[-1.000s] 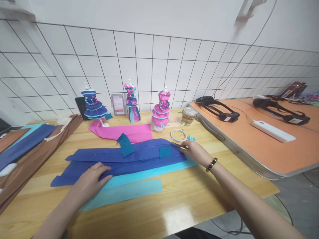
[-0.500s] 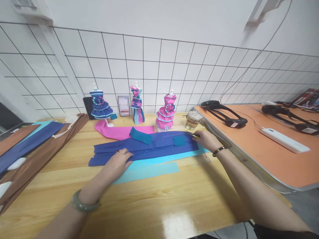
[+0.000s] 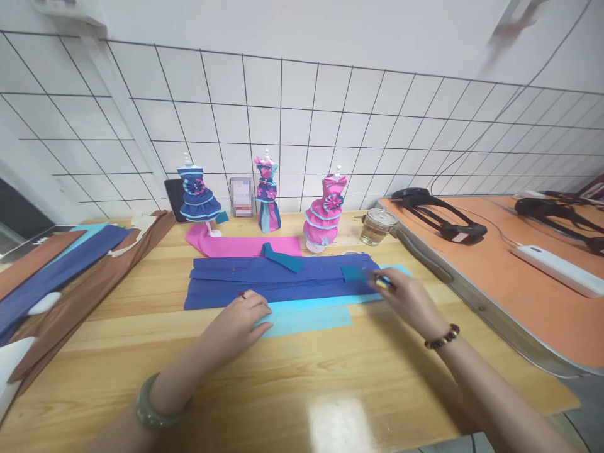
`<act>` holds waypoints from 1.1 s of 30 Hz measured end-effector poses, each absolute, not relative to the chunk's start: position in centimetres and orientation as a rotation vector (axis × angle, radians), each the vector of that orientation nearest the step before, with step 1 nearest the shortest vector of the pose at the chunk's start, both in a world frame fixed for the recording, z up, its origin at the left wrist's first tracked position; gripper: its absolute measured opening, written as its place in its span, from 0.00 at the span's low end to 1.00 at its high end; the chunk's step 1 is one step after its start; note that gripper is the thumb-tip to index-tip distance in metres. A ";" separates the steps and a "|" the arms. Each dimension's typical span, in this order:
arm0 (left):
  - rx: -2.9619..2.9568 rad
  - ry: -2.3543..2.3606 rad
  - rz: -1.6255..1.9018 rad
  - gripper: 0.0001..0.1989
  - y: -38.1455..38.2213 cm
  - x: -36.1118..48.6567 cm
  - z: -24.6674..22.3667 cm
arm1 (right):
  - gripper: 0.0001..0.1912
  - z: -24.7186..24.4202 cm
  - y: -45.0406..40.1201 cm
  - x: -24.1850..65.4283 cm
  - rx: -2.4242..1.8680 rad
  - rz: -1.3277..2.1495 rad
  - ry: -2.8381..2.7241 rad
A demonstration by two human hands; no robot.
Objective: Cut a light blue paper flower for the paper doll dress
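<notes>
The left hand (image 3: 244,316), thumb apart from fingers, should press lightly on the blue fabric (image 3: 287,289) at its one o'clock, while the right hand (image 3: 411,303), clamped on a yellow tool (image 3: 384,283), avoids wrinkling it.

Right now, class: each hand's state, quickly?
Left hand: open, at the edge of the long dark-blue fabric strip.
Right hand: closed around a blurred yellow-and-black tool.
</notes>
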State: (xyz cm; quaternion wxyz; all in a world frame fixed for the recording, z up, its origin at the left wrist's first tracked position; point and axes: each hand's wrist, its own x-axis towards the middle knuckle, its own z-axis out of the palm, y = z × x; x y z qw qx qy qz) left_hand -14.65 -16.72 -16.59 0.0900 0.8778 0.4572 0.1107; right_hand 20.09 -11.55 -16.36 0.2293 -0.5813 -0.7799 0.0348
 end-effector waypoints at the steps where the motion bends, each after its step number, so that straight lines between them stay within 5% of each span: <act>1: 2.613 1.336 0.319 0.10 -16.9 -14.5 -16.6 | 0.11 -16.3 -12.7 18.7 -1.451 0.198 -2.284; 4: 2.613 1.303 0.299 0.10 -17.2 -14.2 -16.8 | 0.12 -16.4 -15.4 14.8 -1.087 0.314 -2.596; 9: 2.654 1.301 0.292 0.12 -17.3 -14.4 -17.7 | 0.13 -17.6 -16.6 12.0 -0.947 -0.033 -2.825; 14: 2.675 1.302 0.279 0.13 -17.2 -14.5 -18.4 | 0.12 -18.2 -16.3 12.0 -0.964 -0.089 -2.833; 28: 2.906 1.392 0.130 0.11 -17.4 -13.6 -20.2 | 0.12 -16.4 -15.2 12.6 -1.144 0.453 -2.623; 33: 2.893 1.416 0.190 0.11 -17.5 -13.6 -20.3 | 0.17 -16.0 -13.6 11.6 -1.242 0.306 -2.665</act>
